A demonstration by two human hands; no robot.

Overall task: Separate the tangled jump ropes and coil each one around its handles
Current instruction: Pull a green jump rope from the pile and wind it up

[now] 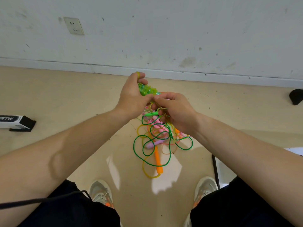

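The left hand [131, 97] is gripping green handles [142, 90] wound in yellow rope [151, 91], the right hand [175, 110] is pinching that rope beside them, the tangled ropes [155, 140] are lying below both hands, and a box [16, 122] lettered "RTW" is sitting far left.

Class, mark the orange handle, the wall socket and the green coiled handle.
orange handle [158, 162]: head view, middle of its shaft.
wall socket [73, 26]: head view, centre of its faceplate.
green coiled handle [146, 90]: head view, on the wound cord.
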